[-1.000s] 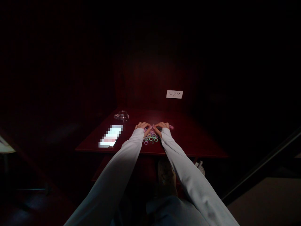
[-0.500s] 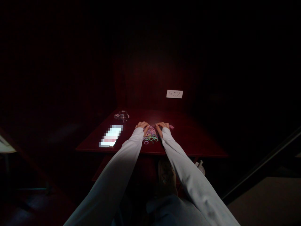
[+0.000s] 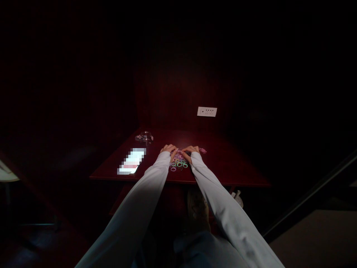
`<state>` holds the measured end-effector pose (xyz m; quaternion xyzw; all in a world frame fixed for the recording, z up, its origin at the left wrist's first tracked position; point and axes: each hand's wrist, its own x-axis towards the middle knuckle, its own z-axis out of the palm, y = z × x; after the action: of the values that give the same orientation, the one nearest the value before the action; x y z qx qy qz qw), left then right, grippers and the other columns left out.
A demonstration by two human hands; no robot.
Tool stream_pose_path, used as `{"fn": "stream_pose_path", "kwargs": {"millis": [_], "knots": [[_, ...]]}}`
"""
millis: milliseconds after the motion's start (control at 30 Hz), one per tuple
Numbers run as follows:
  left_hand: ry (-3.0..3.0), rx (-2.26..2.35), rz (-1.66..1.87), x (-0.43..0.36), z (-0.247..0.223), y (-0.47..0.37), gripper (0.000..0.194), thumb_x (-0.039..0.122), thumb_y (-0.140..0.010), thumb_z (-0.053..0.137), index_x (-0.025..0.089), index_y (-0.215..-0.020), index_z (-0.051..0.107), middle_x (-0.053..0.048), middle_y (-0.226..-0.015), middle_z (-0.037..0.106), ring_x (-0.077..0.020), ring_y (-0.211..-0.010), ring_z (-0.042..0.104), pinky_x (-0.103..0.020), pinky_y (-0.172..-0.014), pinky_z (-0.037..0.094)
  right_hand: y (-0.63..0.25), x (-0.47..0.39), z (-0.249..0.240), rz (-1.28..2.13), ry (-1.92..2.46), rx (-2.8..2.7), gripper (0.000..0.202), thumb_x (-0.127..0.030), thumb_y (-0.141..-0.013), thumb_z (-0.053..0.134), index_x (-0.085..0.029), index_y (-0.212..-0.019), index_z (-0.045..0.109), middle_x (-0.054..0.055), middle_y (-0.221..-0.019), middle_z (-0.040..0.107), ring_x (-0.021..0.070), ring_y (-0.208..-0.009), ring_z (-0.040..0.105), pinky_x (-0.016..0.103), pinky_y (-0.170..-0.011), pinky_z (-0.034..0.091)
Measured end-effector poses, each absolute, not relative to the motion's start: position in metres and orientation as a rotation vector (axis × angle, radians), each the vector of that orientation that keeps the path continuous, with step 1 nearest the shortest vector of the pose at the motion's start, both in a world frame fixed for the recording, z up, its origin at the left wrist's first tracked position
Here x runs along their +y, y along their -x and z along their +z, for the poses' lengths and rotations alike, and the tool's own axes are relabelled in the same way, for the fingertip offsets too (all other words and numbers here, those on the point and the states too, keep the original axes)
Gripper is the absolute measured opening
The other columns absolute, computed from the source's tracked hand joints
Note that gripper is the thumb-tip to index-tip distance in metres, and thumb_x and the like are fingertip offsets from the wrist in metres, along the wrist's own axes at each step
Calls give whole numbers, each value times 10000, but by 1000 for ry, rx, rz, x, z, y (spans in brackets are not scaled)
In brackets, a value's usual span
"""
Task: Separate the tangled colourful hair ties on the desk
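A pile of small coloured hair ties [image 3: 180,163], pink and purple at the back and green at the front, lies on the dark red table [image 3: 223,167]. Over the pile's left side is my left hand [image 3: 169,149], its fingers bent and the thumb and forefinger pinched together. My right hand [image 3: 192,150] leans in from the other side, also pinched, and its tips almost meet those of the left. Whatever the fingertips hold is too small to make out. A few pink hair ties [image 3: 203,150] lie just past my right hand.
A lit phone [image 3: 132,161] lies on the left of the table, with a clear plastic container [image 3: 145,136] behind it. White wall sockets [image 3: 206,111] are set in the back panel. Below the table's right front a white object [image 3: 238,199] is partly visible.
My right hand's fingertips have moved left across the pile, closing the gap to my left hand. The left hand has hardly moved.
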<state>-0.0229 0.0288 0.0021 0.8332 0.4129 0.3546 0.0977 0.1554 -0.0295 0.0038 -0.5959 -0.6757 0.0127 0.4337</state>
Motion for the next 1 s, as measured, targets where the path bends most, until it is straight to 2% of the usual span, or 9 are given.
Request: {"fn": "stream_pose_path", "kwargs": {"millis": [600,1000], "knots": [[-2448,1251,1021,21,9,24,255,264,-1044,498,230,-909,712,-53,-1099,729,-222,-1062,608,-342,-966,456,-154,-34,11,83,1487,-1617,195,-365,-953,664,-274,-830,784,48,-877,738,258,-985,547,381,-910,422],[-2437,1254,1044,19,9,23,238,298,-1048,522,239,-915,710,-45,-1100,735,-221,-1080,618,-341,-986,454,-155,-31,7,64,1475,-1606,255,-415,-967,632,-273,-818,782,56,-868,739,263,-983,555,386,-895,435]]}}
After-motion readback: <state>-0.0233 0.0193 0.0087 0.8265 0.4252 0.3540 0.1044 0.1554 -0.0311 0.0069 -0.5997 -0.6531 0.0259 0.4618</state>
